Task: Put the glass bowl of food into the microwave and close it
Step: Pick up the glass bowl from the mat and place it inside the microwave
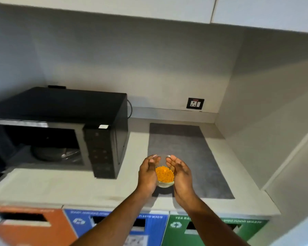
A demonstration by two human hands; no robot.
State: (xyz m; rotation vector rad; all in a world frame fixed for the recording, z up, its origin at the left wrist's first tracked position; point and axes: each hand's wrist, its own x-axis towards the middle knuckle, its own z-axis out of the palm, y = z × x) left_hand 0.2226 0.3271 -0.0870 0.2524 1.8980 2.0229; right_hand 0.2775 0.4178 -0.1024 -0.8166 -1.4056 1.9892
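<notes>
A pale tabletop (pixel 64 185) runs into a corner under white wall cupboards, with a grey mat (pixel 188 148) laid on its right part and a socket (pixel 195 103) on the far wall. At the left stands a black microwave (pixel 103 110), its door swung open so the dark cavity and glass turntable (pixel 55 153) show. The bowl (pixel 164 172), clear glass with orange food in it, is at the near edge of the mat, right of the microwave; whether it rests on the mat or is just lifted I cannot tell. The left hand (pixel 148 174) and right hand (pixel 180 174) cup it from either side, fingers (pixel 172 161) curled round its wall. Along the near front are orange, blue and green waste bins (pixel 178 228).
</notes>
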